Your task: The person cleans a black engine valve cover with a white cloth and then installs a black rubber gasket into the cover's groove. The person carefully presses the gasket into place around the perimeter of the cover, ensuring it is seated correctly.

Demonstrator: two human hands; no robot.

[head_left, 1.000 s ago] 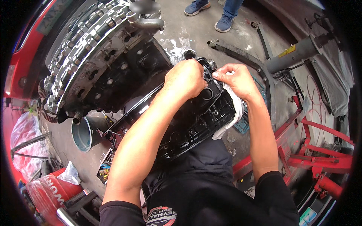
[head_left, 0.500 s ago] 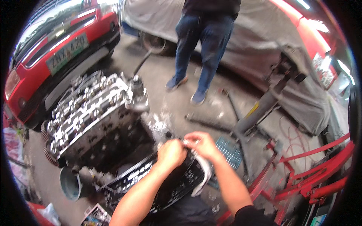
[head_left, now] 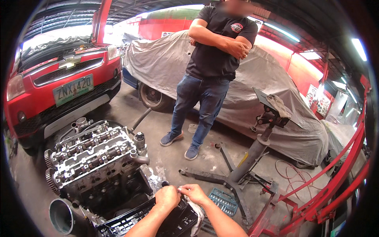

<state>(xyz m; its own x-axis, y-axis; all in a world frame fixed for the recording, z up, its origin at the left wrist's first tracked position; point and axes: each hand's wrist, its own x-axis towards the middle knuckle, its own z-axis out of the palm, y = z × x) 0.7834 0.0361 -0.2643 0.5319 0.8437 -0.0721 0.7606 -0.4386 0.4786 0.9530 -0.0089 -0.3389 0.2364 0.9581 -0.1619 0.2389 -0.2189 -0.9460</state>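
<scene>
Might snag the white cloth (head_left: pixel 199 215) on the black engine part (head_left: pixel 184 222) by tugging, with curled left hand (head_left: pixel 167 196) and pinched right hand (head_left: pixel 194 193), cannot tell on what.

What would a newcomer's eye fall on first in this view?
Probably the standing person at the upper middle, arms folded, in front of a car under a grey cover. Next might come the bare metal engine at lower left, in front of a red car. At the bottom middle, the wearer's left hand and right hand are close together over a black part.
</scene>
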